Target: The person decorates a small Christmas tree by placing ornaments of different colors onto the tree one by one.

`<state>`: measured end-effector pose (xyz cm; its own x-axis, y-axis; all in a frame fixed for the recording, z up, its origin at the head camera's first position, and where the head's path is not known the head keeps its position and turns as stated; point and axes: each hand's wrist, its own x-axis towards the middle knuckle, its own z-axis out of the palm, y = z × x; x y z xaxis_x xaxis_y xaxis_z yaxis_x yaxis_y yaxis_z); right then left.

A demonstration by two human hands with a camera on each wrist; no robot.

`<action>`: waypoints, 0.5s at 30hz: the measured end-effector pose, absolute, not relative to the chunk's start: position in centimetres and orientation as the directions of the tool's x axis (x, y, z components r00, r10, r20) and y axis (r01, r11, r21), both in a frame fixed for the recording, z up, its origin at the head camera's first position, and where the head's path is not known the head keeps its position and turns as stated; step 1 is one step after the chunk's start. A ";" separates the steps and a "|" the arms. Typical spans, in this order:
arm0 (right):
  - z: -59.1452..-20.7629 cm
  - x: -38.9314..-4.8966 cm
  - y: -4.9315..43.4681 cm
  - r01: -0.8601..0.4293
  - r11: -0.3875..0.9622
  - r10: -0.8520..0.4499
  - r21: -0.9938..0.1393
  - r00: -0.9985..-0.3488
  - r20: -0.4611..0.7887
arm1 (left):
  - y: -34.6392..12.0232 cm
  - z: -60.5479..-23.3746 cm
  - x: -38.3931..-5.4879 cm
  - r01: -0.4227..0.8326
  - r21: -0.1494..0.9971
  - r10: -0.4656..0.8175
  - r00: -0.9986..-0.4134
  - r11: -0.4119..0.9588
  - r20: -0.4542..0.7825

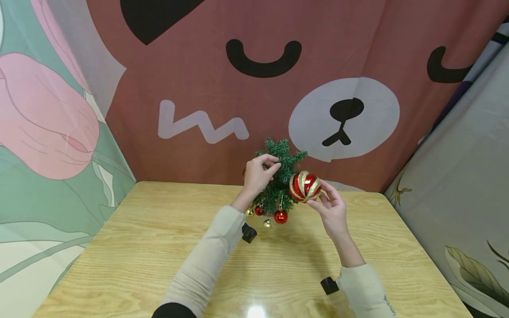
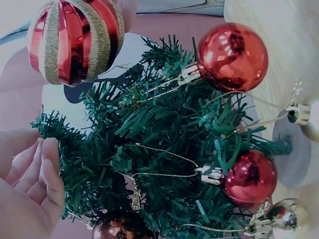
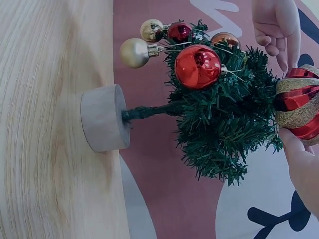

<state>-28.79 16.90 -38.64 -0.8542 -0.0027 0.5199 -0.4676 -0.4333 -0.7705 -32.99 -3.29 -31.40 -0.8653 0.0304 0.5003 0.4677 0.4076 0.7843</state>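
My right hand (image 1: 334,214) holds a large red Christmas bauble (image 1: 305,186) with gold glitter stripes, thumb and fingers around its side. The bauble is at the right side of a small green artificial Christmas tree (image 1: 280,176). At the upper left of the tree, my left hand (image 1: 258,174) pinches the tip of a branch (image 2: 50,127), as the left wrist view shows. Smaller baubles hang from the tree on gold strings: a shiny red one (image 3: 198,66), a darker red one (image 2: 249,178), a copper one (image 2: 124,228) and pale gold ones (image 3: 133,53).
The tree stands on a round pale base (image 3: 104,118) on the wooden table (image 1: 167,238), near its back edge. Behind hangs a brown curtain (image 1: 191,79) with a bear face. Small black devices (image 1: 329,285) sit at both wrists.
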 end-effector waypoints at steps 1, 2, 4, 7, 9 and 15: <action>-38.7 -28.8 16.9 -0.484 -0.424 -0.006 -0.765 -0.843 0.537 | -3.3 -31.4 -33.0 0.470 0.782 0.033 -0.864 0.411 0.502; -38.7 -28.8 16.9 -0.499 -0.417 -0.014 -0.760 -0.832 0.554 | -3.3 -31.4 -33.0 0.472 0.778 0.037 -0.863 0.415 0.504; -38.9 -28.8 16.8 -0.525 -0.410 -0.030 -0.746 -0.810 0.586 | -3.3 -31.3 -32.9 0.478 0.771 0.046 -0.860 0.420 0.509; -39.0 -28.7 16.8 -0.559 -0.400 -0.058 -0.727 -0.776 0.628 | -3.4 -31.3 -32.9 0.484 0.762 0.062 -0.858 0.429 0.510; -39.1 -28.7 16.8 -0.583 -0.379 -0.074 -0.719 -0.755 0.651 | -3.5 -31.3 -32.8 0.483 0.763 0.076 -0.861 0.429 0.502; -39.1 -28.5 16.5 -0.699 -0.295 -0.099 -0.652 -0.656 0.748 | -3.5 -31.3 -32.6 0.473 0.776 0.124 -0.876 0.418 0.467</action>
<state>-28.55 16.53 -39.06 -0.6562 -0.0993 0.7480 -0.6986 -0.2947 -0.6520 -32.57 -3.55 -31.32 -0.8757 0.1241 0.4666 0.4726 0.4180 0.7758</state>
